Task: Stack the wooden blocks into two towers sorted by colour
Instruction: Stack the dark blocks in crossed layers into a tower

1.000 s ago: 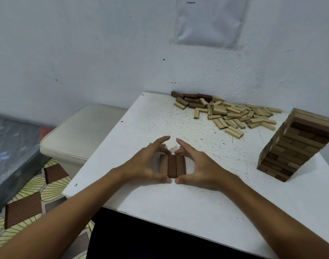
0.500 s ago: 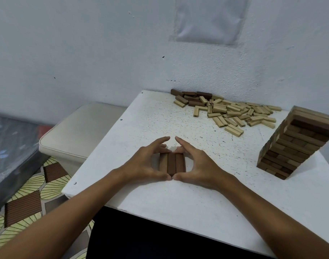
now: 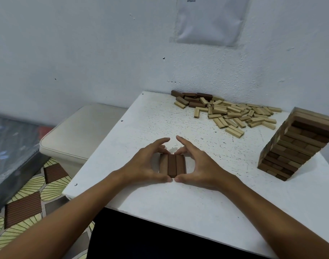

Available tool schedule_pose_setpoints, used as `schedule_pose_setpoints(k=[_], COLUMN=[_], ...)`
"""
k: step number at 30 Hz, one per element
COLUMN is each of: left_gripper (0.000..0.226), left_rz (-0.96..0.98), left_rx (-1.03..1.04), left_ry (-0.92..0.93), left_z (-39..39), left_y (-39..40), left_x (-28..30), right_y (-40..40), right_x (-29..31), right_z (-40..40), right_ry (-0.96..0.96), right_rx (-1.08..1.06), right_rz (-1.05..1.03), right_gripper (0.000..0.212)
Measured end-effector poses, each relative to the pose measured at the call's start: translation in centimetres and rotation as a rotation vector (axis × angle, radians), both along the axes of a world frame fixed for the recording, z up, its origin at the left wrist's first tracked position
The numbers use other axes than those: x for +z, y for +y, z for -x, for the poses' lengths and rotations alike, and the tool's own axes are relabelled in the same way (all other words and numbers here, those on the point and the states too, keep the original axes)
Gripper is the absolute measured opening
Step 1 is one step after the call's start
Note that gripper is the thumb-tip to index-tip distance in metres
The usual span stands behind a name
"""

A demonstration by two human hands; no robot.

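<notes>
Three dark brown blocks lie side by side in a flat row on the white table. My left hand cups the row's left side and my right hand cups its right side, thumbs meeting at the near ends and fingers curled over the far ends. A loose pile of light blocks lies at the back of the table, with a few dark blocks at its left end. A tall tower of mixed blocks stands at the right.
The wall runs right behind the pile. A cream cushioned stool stands left of the table. The table's near edge runs just below my forearms. A patterned floor shows at lower left.
Both hands have stayed pressed around the three dark blocks. Only the camera view has shifted slightly.
</notes>
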State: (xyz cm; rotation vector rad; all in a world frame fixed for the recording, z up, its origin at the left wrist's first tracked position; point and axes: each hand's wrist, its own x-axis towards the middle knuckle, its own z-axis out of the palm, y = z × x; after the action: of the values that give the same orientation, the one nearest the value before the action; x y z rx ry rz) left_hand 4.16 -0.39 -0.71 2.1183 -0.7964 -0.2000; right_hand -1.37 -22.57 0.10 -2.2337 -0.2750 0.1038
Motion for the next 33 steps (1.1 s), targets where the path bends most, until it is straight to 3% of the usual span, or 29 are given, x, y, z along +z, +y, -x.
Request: schedule_pose_setpoints(k=[14,19,33], left_gripper=[0.101,0.093,0.102], left_rz=[0.011,0.062,0.15], left_rx=[0.034,-0.036,-0.323], left_ry=[-0.002,-0.059,-0.23], left_z=[-0.1,-1.5,-3.7], left_y=[-0.4,-2.2,-13.1], left_x=[1.0,5.7,19.0], right_y=[0.7,-0.9,-9.9], right_x=[1.8,6.0,18.8], right_z=[0.2,-0.7,1.9], right_ry=[-0.028,-0.13,-0.34], right_rx=[0.005,-0.032,-0.271], right_rz=[0.076,0.114,0.187], right_gripper=[0.103,0.103,0.098])
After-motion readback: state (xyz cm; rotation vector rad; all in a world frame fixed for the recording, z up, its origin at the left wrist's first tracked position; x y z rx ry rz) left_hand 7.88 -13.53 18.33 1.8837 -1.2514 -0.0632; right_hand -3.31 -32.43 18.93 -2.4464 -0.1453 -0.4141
